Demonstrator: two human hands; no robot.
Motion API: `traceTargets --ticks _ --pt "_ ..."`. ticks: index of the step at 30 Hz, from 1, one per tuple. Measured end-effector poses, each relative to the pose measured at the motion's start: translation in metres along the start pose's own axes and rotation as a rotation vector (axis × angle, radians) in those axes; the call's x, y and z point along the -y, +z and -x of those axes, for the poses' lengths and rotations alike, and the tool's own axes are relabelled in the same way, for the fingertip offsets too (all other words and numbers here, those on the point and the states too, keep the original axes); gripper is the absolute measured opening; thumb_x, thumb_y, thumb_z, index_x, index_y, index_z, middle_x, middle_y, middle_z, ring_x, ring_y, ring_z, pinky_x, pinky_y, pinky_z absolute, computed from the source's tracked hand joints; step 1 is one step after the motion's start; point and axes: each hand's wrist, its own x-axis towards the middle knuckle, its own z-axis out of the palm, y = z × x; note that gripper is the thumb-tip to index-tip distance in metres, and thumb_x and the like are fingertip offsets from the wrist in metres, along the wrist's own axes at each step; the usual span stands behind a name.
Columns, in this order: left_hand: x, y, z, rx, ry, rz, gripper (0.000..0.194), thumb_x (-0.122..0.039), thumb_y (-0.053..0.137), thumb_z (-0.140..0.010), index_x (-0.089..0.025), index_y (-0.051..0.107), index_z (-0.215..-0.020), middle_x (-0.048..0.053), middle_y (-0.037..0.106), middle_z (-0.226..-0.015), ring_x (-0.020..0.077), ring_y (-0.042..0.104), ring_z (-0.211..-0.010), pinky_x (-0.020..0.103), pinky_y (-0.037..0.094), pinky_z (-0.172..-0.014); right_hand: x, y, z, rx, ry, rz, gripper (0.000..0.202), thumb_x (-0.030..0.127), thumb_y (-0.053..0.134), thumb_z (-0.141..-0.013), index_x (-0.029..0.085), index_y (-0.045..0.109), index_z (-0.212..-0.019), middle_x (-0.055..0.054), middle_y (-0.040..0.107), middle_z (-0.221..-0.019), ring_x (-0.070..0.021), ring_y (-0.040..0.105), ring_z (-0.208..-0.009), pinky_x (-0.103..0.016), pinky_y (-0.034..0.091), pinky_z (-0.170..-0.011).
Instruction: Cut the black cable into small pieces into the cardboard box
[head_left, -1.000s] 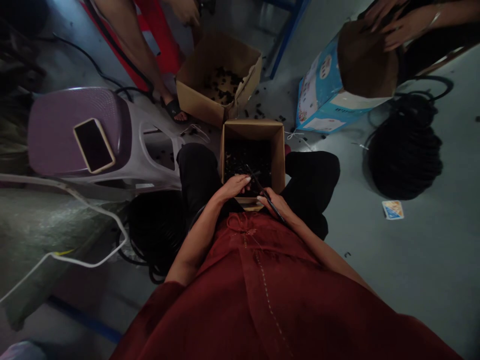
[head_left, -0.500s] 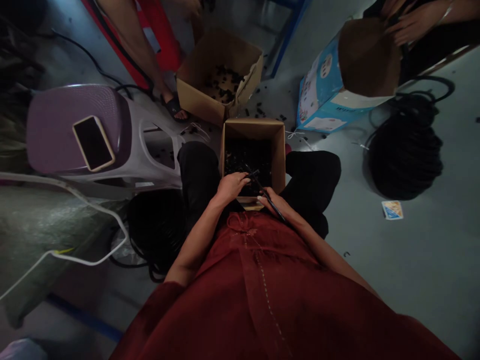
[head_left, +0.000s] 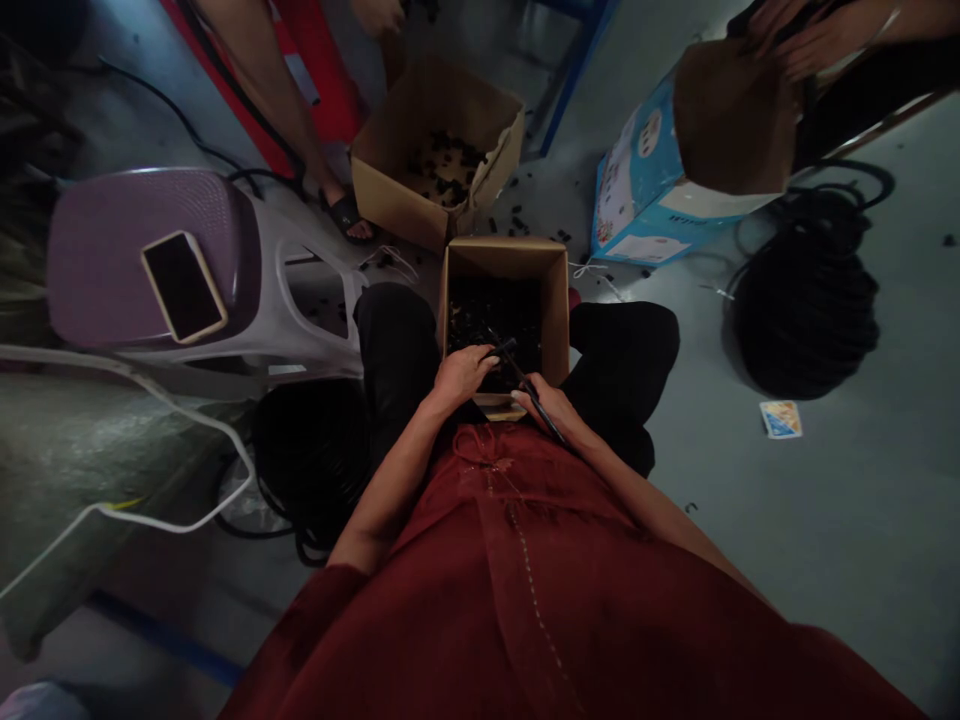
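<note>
Both my hands work over an open cardboard box between my knees, with many small black pieces inside. My left hand is closed round a short black strip, whose end sticks out to the right of the fingers. In my right hand is a slim dark tool; its narrow end points up-left and crosses the strip. The tool's other end runs back beside my right wrist. Its exact kind is too dark to make out.
A second cardboard box with black pieces stands ahead. A blue box is at right, near a co-worker's hands. A black coil lies right, another coil left. A phone rests on a purple stool.
The view has shifted very slightly. My two hands stay almost in place over the box, the tool still crossing the strip. The co-worker's hands at upper right have moved a little left.
</note>
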Motion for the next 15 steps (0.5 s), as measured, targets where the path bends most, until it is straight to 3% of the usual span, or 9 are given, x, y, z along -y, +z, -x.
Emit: traceTargets --ticks 3,6,10,15 --pt "-0.0013 -0.0044 -0.0024 0.083 -0.053 0.197 0.035 -0.033 0.039 -0.088 -0.013 0.061 -0.107 0.006 0.065 -0.095 0.0135 0.059 -0.078 0.024 0.045 -0.073 0.0009 -0.0010 -0.0001 -0.018 0.003 0.024 0.041 0.048 0.043 -0.084 0.019 0.049 -0.112 -0.009 0.064 -0.093 -0.0209 0.060 -0.081 -0.027 0.041 -0.068" --pt "-0.0040 -0.0092 -0.0045 0.187 -0.127 0.339 0.034 -0.033 0.036 -0.088 -0.011 0.061 -0.095 0.002 0.061 -0.076 0.0080 0.050 -0.056 0.021 0.041 -0.057 0.0005 -0.0018 -0.0003 -0.029 -0.008 0.047 0.042 0.048 0.043 -0.084 0.018 0.048 -0.113 -0.010 0.063 -0.095 -0.0219 0.060 -0.083 -0.027 0.041 -0.069" --pt "-0.0062 -0.0111 -0.0052 0.204 -0.152 0.436 0.029 -0.032 0.039 -0.085 -0.011 0.057 -0.079 0.001 0.056 -0.068 0.0058 0.045 -0.052 0.018 0.037 -0.051 -0.0009 -0.0016 -0.0005 -0.020 -0.004 0.036 0.043 0.048 0.044 -0.084 0.018 0.047 -0.115 -0.010 0.064 -0.096 -0.0221 0.060 -0.083 -0.028 0.041 -0.069" --pt "-0.0050 -0.0100 -0.0050 0.155 -0.137 0.418 0.028 -0.033 0.041 -0.084 -0.012 0.060 -0.081 0.001 0.058 -0.068 0.0060 0.044 -0.051 0.019 0.036 -0.051 -0.0013 -0.0010 -0.0016 -0.001 -0.017 0.002 0.043 0.046 0.043 -0.085 0.017 0.046 -0.117 -0.011 0.063 -0.103 -0.0223 0.060 -0.089 -0.029 0.042 -0.074"
